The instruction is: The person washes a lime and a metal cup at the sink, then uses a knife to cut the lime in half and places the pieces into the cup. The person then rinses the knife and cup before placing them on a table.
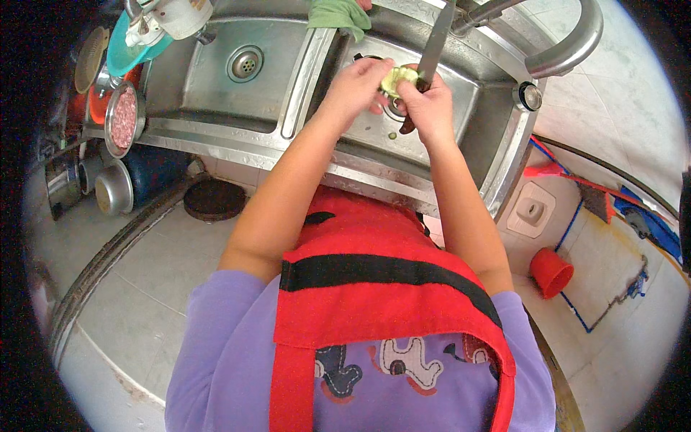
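My right hand (434,110) grips a kitchen knife (435,46) by its dark brown handle, the broad blade pointing up and away from me. Under the right thumb sits a pale green piece of vegetable (398,79), its kind unclear. My left hand (357,89) is at the left edge of that piece, fingers slightly blurred; whether they grip it cannot be made out. Both hands are over the right basin (459,102) of a steel sink, partly hiding its drain. A small green scrap (392,136) lies on the basin floor.
A green cloth (337,19) hangs over the divider beside the left basin (216,81). A curved faucet (572,59) arches at right. Left stand a metal bowl of minced meat (124,119) and a teal basin (121,56). A red bucket (550,272) is on the floor.
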`<state>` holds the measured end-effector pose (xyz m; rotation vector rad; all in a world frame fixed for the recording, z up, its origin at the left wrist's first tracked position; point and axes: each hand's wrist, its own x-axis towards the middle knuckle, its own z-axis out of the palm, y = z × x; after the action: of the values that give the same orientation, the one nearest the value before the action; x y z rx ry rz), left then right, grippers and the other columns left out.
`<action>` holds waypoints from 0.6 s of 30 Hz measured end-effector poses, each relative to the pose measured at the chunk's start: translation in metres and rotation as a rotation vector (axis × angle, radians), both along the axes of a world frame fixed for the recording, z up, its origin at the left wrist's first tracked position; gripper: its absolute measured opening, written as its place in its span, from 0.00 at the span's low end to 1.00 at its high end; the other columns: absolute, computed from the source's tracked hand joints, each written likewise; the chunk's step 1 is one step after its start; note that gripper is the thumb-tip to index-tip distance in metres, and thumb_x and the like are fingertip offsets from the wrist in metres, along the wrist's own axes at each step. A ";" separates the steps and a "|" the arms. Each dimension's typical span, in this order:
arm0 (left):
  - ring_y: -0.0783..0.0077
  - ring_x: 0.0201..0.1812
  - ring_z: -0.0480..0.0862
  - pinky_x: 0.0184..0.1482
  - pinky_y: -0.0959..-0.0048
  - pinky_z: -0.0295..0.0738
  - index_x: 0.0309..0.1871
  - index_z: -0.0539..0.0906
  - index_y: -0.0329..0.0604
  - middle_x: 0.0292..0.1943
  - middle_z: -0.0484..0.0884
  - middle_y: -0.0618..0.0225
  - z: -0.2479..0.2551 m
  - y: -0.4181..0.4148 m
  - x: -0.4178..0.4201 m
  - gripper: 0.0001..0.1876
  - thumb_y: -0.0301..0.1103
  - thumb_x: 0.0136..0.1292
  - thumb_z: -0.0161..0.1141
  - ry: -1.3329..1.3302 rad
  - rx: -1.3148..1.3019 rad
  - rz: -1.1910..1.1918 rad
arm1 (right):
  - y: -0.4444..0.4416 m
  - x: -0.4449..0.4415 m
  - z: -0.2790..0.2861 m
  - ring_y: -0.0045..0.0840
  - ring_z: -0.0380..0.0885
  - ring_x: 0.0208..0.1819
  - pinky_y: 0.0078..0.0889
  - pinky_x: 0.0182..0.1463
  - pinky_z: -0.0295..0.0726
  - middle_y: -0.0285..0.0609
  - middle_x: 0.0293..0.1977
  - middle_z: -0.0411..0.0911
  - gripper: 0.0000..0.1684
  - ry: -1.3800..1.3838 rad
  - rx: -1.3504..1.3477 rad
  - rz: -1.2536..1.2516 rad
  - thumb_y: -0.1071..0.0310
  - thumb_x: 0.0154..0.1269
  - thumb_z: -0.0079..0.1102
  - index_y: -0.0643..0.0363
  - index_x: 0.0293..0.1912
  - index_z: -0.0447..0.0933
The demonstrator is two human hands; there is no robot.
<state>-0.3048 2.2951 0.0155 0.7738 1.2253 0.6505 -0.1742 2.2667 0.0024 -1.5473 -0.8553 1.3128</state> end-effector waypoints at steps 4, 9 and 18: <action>0.82 0.19 0.73 0.19 0.81 0.67 0.43 0.78 0.39 0.24 0.76 0.71 -0.013 -0.007 -0.007 0.13 0.39 0.63 0.54 0.108 0.286 -0.101 | 0.001 -0.002 0.008 0.13 0.68 0.18 0.16 0.17 0.65 0.32 0.21 0.71 0.13 0.010 0.058 0.133 0.74 0.55 0.57 0.61 0.42 0.69; 0.72 0.24 0.77 0.28 0.73 0.71 0.41 0.77 0.35 0.25 0.78 0.60 -0.039 -0.008 -0.002 0.13 0.37 0.61 0.52 0.303 0.502 0.024 | 0.001 -0.008 0.014 0.14 0.68 0.16 0.17 0.17 0.66 0.33 0.20 0.70 0.10 0.113 0.061 0.010 0.75 0.55 0.55 0.61 0.39 0.68; 0.69 0.21 0.75 0.21 0.70 0.68 0.34 0.76 0.32 0.24 0.76 0.63 -0.024 -0.014 0.027 0.10 0.31 0.60 0.48 -0.097 0.049 0.551 | -0.002 -0.023 -0.014 0.14 0.68 0.20 0.19 0.24 0.69 0.33 0.23 0.70 0.13 -0.093 0.288 -0.170 0.75 0.49 0.59 0.59 0.36 0.68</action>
<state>-0.2776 2.2811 -0.0084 0.4317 1.3442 1.1564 -0.1974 2.2647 -0.0112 -1.4256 -0.9059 0.9565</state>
